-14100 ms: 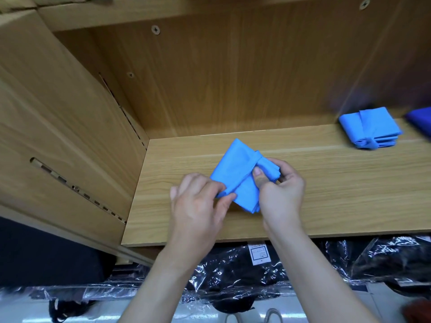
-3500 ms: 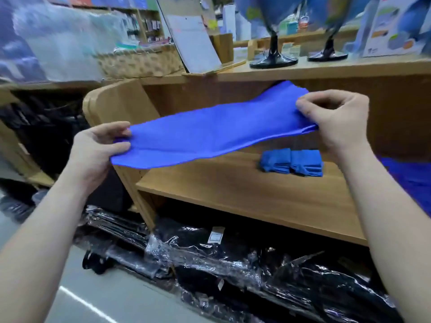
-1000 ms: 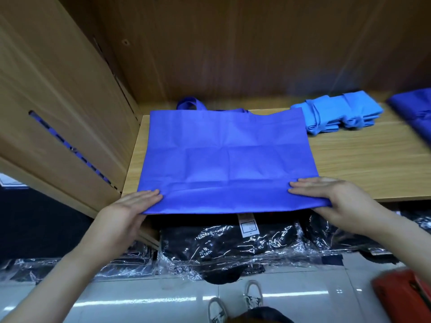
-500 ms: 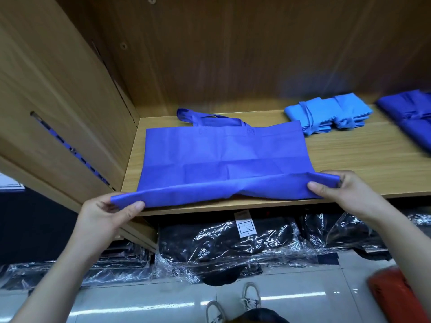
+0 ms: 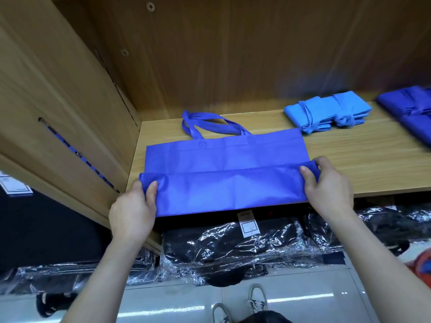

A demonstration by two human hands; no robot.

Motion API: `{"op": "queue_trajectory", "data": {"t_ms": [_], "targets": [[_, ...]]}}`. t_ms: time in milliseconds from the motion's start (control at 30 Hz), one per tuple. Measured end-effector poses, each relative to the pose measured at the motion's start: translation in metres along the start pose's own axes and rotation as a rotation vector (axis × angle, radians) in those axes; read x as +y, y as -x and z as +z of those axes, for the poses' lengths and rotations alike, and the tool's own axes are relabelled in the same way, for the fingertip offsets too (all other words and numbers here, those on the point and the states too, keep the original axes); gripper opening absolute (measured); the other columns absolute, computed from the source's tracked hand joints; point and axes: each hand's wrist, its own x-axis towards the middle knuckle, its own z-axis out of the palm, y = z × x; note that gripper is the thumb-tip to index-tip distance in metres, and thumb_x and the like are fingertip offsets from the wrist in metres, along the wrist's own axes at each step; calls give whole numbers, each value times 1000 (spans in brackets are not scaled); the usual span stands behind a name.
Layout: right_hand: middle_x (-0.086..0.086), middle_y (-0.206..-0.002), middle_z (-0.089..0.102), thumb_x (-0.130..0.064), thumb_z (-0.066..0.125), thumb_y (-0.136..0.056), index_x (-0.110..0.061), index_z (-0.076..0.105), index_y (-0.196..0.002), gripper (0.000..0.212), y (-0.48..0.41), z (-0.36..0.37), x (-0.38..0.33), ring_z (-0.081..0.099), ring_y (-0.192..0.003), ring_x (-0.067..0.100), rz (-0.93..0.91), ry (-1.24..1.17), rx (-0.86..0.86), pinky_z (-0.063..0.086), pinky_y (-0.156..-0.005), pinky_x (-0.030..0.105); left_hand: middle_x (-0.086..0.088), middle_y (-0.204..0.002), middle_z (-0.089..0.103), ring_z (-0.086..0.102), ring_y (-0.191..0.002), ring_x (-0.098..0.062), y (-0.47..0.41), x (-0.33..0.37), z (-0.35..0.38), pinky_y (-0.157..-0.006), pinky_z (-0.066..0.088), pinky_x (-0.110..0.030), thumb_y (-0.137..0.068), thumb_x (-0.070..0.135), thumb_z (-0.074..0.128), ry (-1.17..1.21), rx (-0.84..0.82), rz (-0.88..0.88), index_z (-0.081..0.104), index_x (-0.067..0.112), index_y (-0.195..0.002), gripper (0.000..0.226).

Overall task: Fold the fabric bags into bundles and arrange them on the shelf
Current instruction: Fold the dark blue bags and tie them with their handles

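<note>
A dark blue fabric bag (image 5: 224,159) lies flat on the wooden shelf (image 5: 363,169), handles pointing to the back wall. Its near part is folded up over the body, and the fold overhangs the shelf's front edge. My left hand (image 5: 133,210) pinches the left end of that folded flap, thumb on top. At the right end my right hand (image 5: 326,185) grips the flap the same way. Two light blue folded bundles (image 5: 326,113) sit side by side at the back right.
More dark blue bags (image 5: 412,113) lie at the far right edge of the shelf. A wooden side panel (image 5: 58,101) closes the shelf on the left. Below the shelf are black goods in clear plastic wrap (image 5: 233,248), then a shiny floor with my shoes.
Both hands have lifted the bag's near edge and carried it away from me over the body, making a wide fold. The bag lay flat a second ago.
</note>
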Motion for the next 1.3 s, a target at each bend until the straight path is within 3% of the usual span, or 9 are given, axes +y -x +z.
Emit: {"op": "queue_trajectory", "data": {"t_ms": [267, 433, 567, 667, 800, 900, 1067, 1200, 1300], "targets": [[26, -106, 60, -40, 34, -103, -1, 50, -104, 42, -22, 3, 2, 59, -95, 44, -9, 243, -164, 35, -69, 42, -4, -69, 46, 43, -61, -31, 2, -5, 2, -58, 34, -36, -94, 31, 60, -17, 46, -11, 46, 7, -74, 34], [20, -109, 63, -48, 33, -101, -4, 53, -108, 48, -24, 2, -4, 62, -95, 40, 33, 392, -193, 36, -67, 38, -13, -109, 62, 60, -94, -40, 3, 4, -3, -70, 42, -41, -89, 25, 67, 87, 20, -150, 50, 9, -120, 39], [18, -113, 47, -29, 60, -92, -10, 49, -119, 36, -18, 4, -2, 57, -90, 41, -84, 233, 6, 43, -67, 44, -14, -119, 58, 53, -107, -39, 0, -3, 1, -82, 50, -49, -79, -3, 66, -73, 57, 306, 65, 13, -118, 42], [18, -122, 56, -7, 71, -80, -10, 59, -119, 41, -16, 5, -1, 60, -101, 41, -477, 164, 10, 50, -78, 49, 4, -130, 63, 55, -124, -23, -6, -10, -1, -100, 45, -35, -88, 5, 62, -18, -199, 388, 70, 22, -117, 35], [-10, -160, 19, -75, 24, -86, -33, 32, -150, 77, -3, -3, 8, 19, -148, 11, -690, 205, -527, 11, -121, 34, 29, -152, 13, 7, -145, 4, -9, -27, -14, -120, 10, -27, -69, 84, 47, -25, -581, 435, 26, 44, -145, 89], [-21, -157, -14, -84, 26, -76, -44, 0, -151, 89, -6, -10, 22, -13, -146, -1, -787, 360, -595, -8, -118, 25, 27, -156, 2, -1, -146, 4, -7, -43, -14, -122, 14, -34, -70, 62, 74, -128, -595, 555, 10, 46, -147, 101], [-26, -153, 15, -10, 62, -82, -50, 20, -142, 83, -19, -19, 32, 10, -143, -5, -750, 144, -622, 5, -117, 17, 17, -151, 32, 30, -142, -7, -8, -49, -13, -116, 14, -14, -72, -8, 73, -10, -464, 554, 42, 31, -145, 88], [-29, -132, 51, 0, 76, -79, -49, 57, -118, 65, -27, -28, 31, 35, -130, -17, -446, -274, -723, 24, -112, 11, 19, -130, 53, 45, -129, -1, -1, -41, -27, -106, 17, 0, -67, -26, 56, 126, -373, 407, 62, 26, -127, 80], [-18, -108, 71, 5, 78, -75, -28, 75, -97, 41, -33, -38, 26, 55, -113, -13, -242, -447, -746, 38, -95, 3, 30, -96, 68, 65, -87, -2, 6, -34, -37, -81, 47, -7, -77, -17, 56, 234, -356, 212, 68, 48, -100, 70]]}}
